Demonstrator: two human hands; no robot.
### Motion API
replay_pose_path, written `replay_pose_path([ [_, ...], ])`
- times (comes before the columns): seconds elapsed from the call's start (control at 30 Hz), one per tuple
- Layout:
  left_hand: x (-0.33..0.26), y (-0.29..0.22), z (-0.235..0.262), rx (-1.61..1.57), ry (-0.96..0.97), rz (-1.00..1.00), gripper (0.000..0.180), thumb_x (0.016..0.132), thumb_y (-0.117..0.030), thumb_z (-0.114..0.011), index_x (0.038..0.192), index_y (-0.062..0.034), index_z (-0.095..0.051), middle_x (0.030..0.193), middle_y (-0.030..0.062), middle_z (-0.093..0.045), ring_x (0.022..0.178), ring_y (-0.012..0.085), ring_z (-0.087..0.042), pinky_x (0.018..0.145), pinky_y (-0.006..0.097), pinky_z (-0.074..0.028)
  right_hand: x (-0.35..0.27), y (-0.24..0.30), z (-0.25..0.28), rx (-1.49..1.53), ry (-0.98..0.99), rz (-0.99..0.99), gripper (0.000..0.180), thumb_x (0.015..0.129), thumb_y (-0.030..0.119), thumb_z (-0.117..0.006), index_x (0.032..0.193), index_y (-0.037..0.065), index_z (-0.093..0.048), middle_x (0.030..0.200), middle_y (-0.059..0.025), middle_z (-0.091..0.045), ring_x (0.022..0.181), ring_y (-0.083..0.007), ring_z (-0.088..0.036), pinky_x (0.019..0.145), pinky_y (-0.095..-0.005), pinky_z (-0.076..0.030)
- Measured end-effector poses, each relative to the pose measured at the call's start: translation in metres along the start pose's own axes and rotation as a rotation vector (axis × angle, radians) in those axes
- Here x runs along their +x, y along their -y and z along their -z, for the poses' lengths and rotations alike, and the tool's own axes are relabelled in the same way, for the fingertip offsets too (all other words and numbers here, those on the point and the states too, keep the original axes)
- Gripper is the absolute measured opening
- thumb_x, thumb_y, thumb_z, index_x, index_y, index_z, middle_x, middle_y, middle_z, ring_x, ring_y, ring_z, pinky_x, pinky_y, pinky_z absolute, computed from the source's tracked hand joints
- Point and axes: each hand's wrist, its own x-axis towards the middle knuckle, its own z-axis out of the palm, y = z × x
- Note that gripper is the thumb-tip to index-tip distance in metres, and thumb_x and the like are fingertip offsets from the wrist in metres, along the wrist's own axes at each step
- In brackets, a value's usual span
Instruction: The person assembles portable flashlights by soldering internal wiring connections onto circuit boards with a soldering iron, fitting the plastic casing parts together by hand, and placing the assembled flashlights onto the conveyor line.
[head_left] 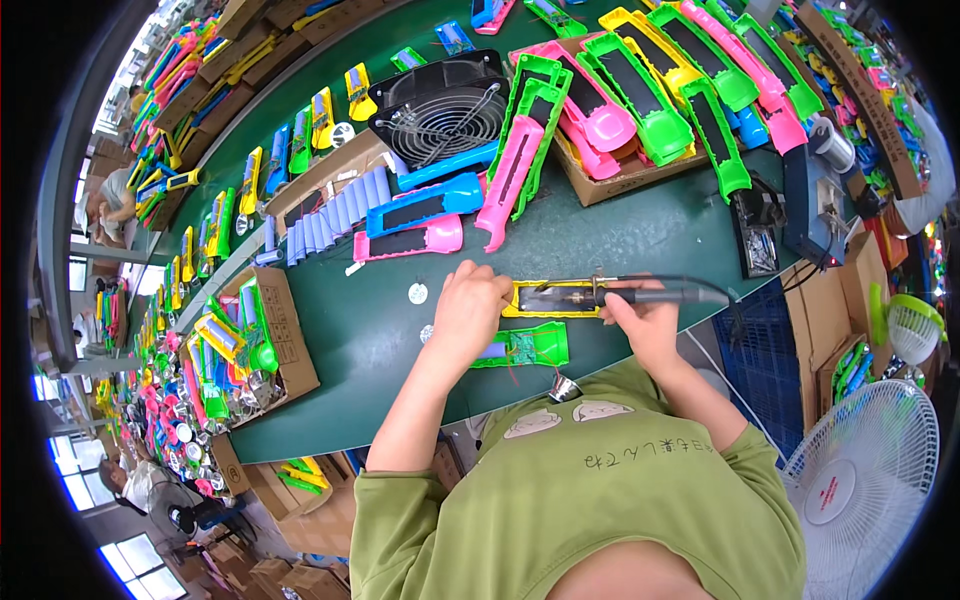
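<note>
A long yellow plastic shell (512,302) with a dark panel inside lies across the table in front of me. My left hand (474,305) is closed on its left end, fingers pinched together. In my right hand (644,322) is a soldering iron (640,296), dark-handled and trailing a cable, with its tip over the yellow shell. Just nearer to me lies a green shell (552,344) holding a small circuit board (522,348), with thin red wires. A shiny cone-shaped reflector (564,387) sits beside it at the table edge, against my shirt.
Behind my hands lie blue (425,204) and pink shells (410,240), a row of purple-blue battery cells (340,212) and a black fan (440,110). A carton (620,182) heaped with coloured shells stands at back right. A white fan (860,470) is at my right.
</note>
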Motion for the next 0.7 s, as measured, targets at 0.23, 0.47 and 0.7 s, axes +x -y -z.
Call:
replay_pose_path([
  [0.23,0.002,0.004,-0.007,-0.046,0.069,0.031,0.004,0.069,-0.004,-0.056,0.073,-0.0025,-0.055,0.07,0.0133,-0.054,0.075,0.0314,-0.054,0.064,0.041,-0.044,0.014,-0.005,-0.002,0.056,0.005,-0.255,0.012,0.079,0.001,-0.059,0.088,-0.005,-0.055,0.069,-0.0079,-0.059,0.057,-0.0101,-0.056,0.049,-0.0206,-0.044],
  [0.47,0.003,0.001,-0.009,-0.017,0.063,0.044,0.004,0.069,-0.003,-0.056,0.073,-0.0022,-0.055,0.07,0.0146,-0.054,0.075,0.0321,-0.055,0.065,0.041,-0.044,0.015,-0.005,-0.005,0.042,0.034,-0.257,0.012,0.079,0.002,-0.06,0.089,-0.004,-0.055,0.071,-0.0077,-0.06,0.058,-0.0098,-0.058,0.048,-0.02,-0.043],
  [0.7,0.002,-0.001,-0.011,-0.009,0.036,0.028,0.002,0.07,-0.002,-0.054,0.071,-0.0012,-0.054,0.071,0.0158,-0.054,0.075,0.0328,-0.055,0.065,0.042,-0.045,0.014,-0.007,-0.004,0.015,0.045,-0.263,0.014,0.08,0.003,-0.06,0.091,-0.004,-0.055,0.073,-0.0082,-0.061,0.06,-0.0098,-0.059,0.048,-0.0195,-0.043],
])
